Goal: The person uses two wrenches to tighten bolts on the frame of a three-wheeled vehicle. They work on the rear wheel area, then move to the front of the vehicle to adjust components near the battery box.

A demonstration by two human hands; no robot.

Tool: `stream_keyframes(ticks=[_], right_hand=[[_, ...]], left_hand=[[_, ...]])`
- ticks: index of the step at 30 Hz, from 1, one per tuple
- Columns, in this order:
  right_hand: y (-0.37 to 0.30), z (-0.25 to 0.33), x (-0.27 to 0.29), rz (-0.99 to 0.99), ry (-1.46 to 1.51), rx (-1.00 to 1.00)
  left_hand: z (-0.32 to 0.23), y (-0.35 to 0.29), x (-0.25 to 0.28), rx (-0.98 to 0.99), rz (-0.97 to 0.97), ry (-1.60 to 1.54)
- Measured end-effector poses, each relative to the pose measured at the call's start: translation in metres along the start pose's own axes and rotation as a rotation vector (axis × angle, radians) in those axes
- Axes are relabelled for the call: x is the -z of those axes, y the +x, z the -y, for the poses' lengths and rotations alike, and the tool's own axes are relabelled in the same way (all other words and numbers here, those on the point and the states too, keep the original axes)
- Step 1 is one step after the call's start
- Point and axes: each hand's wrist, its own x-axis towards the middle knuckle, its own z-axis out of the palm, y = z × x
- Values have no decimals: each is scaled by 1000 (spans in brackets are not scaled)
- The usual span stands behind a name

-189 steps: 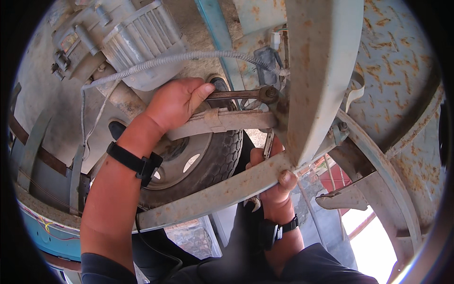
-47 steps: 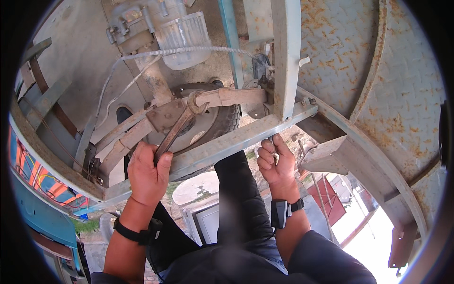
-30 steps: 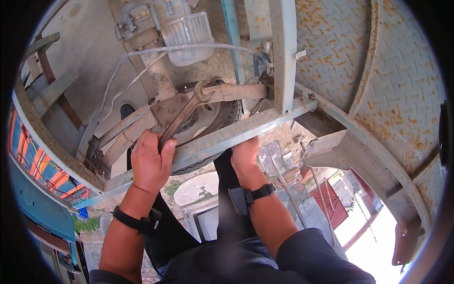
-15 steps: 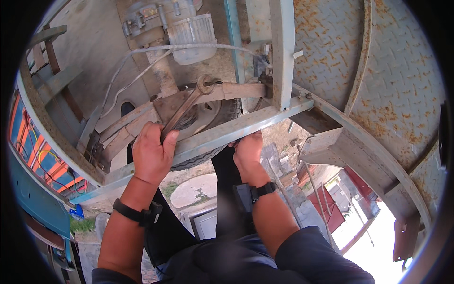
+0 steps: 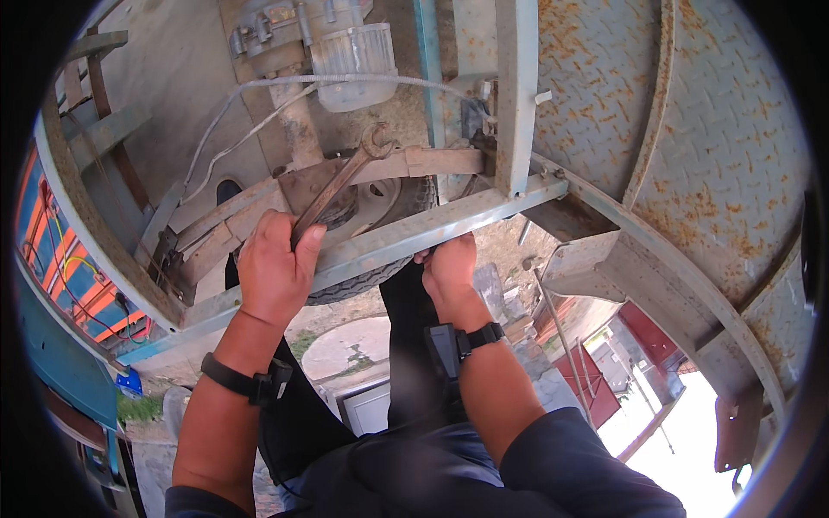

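My left hand (image 5: 278,268) is closed around the handle of a rusty open-end wrench (image 5: 337,186). The wrench slants up and to the right, its jaw end over a rusty leaf spring (image 5: 445,161). Below its jaw lies the hub of a wheel with a black tyre (image 5: 363,283). My right hand (image 5: 452,269) is curled just under the pale blue frame bar (image 5: 414,244), by the tyre's right side. Its fingertips are partly hidden, and I cannot make out what they hold.
A finned grey metal housing (image 5: 356,65) sits on the axle beyond the spring, with a grey hose (image 5: 345,78) crossing before it. An upright post (image 5: 516,104) and rusty tread plate (image 5: 717,173) stand to the right. Coloured wires (image 5: 73,259) hang at the left.
The wrench's jaw end has swung slightly up and to the right, with my left hand still on its handle. My right hand has shifted a little left.
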Motion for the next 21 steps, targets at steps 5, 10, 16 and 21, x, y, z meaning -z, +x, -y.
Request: stream_keyframes(ticks=[5,10,16,21], right_hand=[[5,-10,-5,-80,-31,-7],[-4,-1,2,-65,25,-61],[-2,8,20,-8,41,-64],[-7,21,32,49,-84,-87]], left_hand=[[-2,0,1,5,-6,-5],[0,1,0,-12,-36,-12],[-1,1,0,-2,-32,-13],[1,0,-1,-5,-45,-11]])
